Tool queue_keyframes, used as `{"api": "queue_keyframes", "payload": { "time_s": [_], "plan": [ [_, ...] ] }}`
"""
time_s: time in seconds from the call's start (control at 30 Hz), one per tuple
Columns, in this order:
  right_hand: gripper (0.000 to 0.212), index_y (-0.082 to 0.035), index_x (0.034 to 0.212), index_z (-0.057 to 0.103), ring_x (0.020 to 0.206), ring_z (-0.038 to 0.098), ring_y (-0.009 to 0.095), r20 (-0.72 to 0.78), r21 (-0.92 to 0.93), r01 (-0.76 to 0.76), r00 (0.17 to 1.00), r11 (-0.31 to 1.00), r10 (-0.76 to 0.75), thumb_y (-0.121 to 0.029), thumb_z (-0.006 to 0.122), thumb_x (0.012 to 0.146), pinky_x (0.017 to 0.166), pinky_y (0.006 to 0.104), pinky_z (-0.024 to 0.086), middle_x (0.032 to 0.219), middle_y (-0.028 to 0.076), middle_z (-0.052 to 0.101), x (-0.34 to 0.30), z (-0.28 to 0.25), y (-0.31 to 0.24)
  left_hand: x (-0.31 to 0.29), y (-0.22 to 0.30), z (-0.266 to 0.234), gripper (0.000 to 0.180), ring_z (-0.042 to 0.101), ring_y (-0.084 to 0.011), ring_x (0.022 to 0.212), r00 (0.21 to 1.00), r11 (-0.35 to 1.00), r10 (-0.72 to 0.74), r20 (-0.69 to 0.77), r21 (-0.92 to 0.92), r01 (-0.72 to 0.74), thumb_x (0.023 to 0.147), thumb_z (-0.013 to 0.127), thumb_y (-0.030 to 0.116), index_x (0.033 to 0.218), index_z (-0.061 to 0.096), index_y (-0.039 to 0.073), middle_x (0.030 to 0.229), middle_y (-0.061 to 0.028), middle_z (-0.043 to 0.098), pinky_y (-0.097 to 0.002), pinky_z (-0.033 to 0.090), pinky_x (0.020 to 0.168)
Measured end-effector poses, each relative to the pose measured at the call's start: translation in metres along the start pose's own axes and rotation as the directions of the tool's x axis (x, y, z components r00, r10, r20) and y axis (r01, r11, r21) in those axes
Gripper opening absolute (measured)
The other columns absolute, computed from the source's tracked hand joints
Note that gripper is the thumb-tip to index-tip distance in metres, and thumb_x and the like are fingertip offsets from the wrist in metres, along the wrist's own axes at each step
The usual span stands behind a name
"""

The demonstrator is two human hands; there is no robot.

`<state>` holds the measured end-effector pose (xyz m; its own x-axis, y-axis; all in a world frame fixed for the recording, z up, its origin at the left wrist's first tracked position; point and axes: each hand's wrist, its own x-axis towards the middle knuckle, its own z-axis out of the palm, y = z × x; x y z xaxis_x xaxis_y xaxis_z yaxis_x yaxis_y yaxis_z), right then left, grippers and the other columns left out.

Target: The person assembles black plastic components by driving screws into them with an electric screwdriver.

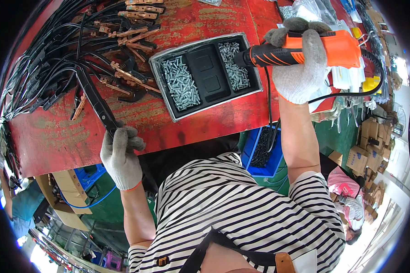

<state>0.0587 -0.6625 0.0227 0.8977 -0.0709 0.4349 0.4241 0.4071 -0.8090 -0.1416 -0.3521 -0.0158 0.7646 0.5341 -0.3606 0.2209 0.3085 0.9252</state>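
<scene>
My left hand (pixel 121 157), in a grey-white work glove, is closed on the near end of a long black plastic handle (pixel 95 102) at the table's front edge. The handle slants up and left toward a bundle of black cables (pixel 54 68). My right hand (pixel 300 77), gloved too, grips an orange and black electric screwdriver (pixel 339 48) held sideways. Its dark tip end is over the right compartment of a black tray (pixel 209 68), among small silver screws (pixel 238 78); whether a screw sits on the bit is hidden. More screws (pixel 180 84) fill the left compartment.
Copper-coloured clamp parts (pixel 136 34) lie on the red worn table (pixel 146 132) beside the cables. A black cord (pixel 339 95) loops from the screwdriver. Clear plastic bags (pixel 305 11) are at the back right. Below stands a blue bin (pixel 271 168). Another person (pixel 346 186) is at the right.
</scene>
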Motion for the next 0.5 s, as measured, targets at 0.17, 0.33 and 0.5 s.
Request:
{"api": "queue_keyframes", "payload": {
  "time_s": [0.17, 0.33, 0.5],
  "plan": [
    [0.020, -0.013, 0.116, 0.062, 0.078, 0.067, 0.026, -0.007, 0.094, -0.033, 0.999, 0.995, 0.033, -0.013, 0.063, 0.096, 0.079, 0.0505, 0.055, 0.109, 0.014, 0.070, -0.0012, 0.0039, 0.0025, 0.0001, 0.0019, 0.0011, 0.025, 0.064, -0.0165, 0.063, 1.000, 1.000, 0.002, -0.014, 0.007, -0.002, 0.104, 0.062, 0.017, 0.115, 0.062, -0.005, 0.088, -0.0127, 0.068, -0.0299, 0.051, 0.058],
    [0.020, -0.012, 0.117, 0.062, 0.078, 0.068, 0.026, 0.039, 0.116, -0.046, 0.998, 0.992, 0.042, -0.013, 0.063, 0.097, 0.079, 0.0516, 0.056, 0.110, 0.015, 0.070, -0.0023, 0.0079, -0.0014, 0.0003, 0.0018, 0.0022, 0.024, 0.064, -0.0157, 0.064, 1.000, 1.000, 0.004, -0.010, 0.017, -0.003, 0.104, 0.061, 0.017, 0.114, 0.063, -0.005, 0.089, -0.0122, 0.068, -0.0300, 0.052, 0.058],
    [0.024, -0.007, 0.116, 0.061, 0.075, 0.070, 0.027, -0.005, 0.135, 0.012, 1.000, 0.991, -0.011, -0.005, 0.071, 0.094, 0.068, 0.0465, 0.059, 0.102, 0.018, 0.071, 0.0011, 0.0101, 0.0009, 0.0000, 0.0024, 0.0010, 0.024, 0.064, -0.0157, 0.064, 1.000, 1.000, 0.005, -0.004, 0.002, -0.005, 0.104, 0.061, 0.017, 0.115, 0.062, -0.005, 0.089, -0.0124, 0.068, -0.0303, 0.053, 0.059]
  ]
}}
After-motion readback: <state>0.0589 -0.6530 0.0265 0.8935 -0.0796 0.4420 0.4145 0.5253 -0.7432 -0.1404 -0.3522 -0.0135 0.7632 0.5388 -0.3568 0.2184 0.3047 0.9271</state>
